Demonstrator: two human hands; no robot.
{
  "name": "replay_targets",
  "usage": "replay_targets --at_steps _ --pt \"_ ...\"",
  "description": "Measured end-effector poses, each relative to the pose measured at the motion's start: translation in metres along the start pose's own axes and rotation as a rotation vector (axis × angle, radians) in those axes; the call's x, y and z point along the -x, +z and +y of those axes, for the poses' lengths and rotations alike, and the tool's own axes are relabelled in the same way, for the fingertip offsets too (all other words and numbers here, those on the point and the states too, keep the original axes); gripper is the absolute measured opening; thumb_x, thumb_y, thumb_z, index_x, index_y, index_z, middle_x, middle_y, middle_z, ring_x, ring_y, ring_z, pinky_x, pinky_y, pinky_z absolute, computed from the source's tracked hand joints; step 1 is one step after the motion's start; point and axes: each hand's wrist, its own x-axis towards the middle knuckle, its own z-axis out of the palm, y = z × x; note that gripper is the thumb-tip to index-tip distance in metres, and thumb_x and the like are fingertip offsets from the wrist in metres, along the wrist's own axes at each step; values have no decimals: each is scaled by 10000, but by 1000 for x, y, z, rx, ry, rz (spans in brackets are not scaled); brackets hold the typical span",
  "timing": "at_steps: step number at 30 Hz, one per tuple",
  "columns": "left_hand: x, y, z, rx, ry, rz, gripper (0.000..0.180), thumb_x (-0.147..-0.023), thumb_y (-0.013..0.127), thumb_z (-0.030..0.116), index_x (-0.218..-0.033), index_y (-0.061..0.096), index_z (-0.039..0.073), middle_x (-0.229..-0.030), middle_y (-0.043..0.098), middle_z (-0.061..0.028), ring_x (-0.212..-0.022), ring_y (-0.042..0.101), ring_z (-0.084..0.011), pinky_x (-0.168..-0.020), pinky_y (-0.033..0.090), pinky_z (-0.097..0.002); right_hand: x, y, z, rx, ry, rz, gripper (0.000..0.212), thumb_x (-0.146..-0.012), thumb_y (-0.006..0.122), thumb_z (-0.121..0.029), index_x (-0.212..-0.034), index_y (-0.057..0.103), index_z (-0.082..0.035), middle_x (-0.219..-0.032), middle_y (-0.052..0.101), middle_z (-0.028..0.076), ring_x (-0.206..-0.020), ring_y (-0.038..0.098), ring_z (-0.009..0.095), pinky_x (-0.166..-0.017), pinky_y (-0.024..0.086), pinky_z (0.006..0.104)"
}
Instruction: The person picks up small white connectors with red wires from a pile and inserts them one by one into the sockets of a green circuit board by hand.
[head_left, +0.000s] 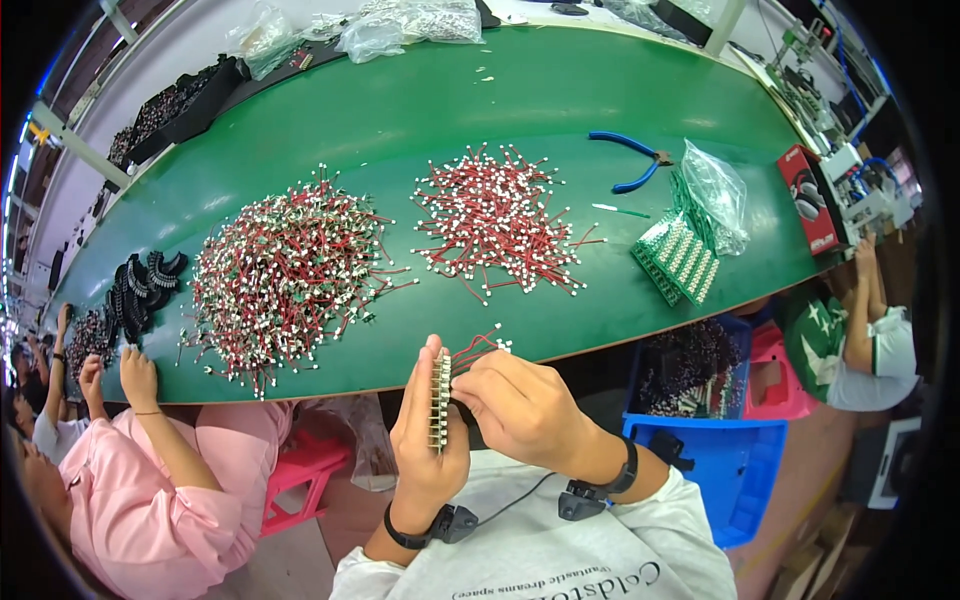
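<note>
My left hand grips a circuit board panel, turned on edge so that its row of small pale metal parts faces left. Close against the panel's right side, the fingertips of my right hand are pinched together. What they hold is hidden by the fingers. Red wire leads with white plugs stick out from the panel just above the right fingers. Beyond my hands, a pile of red wire leads with white connectors lies on the green table.
Left stands a larger pile of wired boards, then black curved parts by a co-worker in pink. Right lie blue-handled cutters, stacked board panels, a plastic bag and a red box. Blue bins sit below.
</note>
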Motion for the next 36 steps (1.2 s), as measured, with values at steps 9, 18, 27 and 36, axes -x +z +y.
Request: replay_targets --at_steps 9,18,27,36 --pt "2 -10 -6 91 -50 4 633 -813 446 -172 -1438 357 -121 -1439 469 -281 -1281 543 -342 -1058 434 -382 -3 18 3 -128 54 11 158 -716 715 78 -833 637 6 -770 619 99 -672 639 261 -578 526 331" --pt "-13 -6 0 385 -145 145 792 -808 534 -97 -1521 189 -80 -1510 379 -247 -1357 431 -282 -1125 339 -388 -33 25 17 -177 -14 42 146 -777 710 -11 -861 592 -32 -793 584 92 -718 597 295 -643 496 377" --pt "31 1 9 353 61 -367 592 -713 835 219 -1190 579 -22 -1102 607 -189 -944 627 -292 -795 525 -355 -61 3 29 -166 -31 272 156 -791 694 6 -862 560 -28 -772 558 99 -685 565 297 -594 457 380" --pt "44 71 4 261 31 -279 571 -669 902 175 -1083 561 -20 -1061 551 -155 -935 592 -251 -803 502 -329 -61 17 51 -26 9 333 135 -816 667 -17 -863 542 -37 -760 530 98 -671 562 295 -588 456 384"
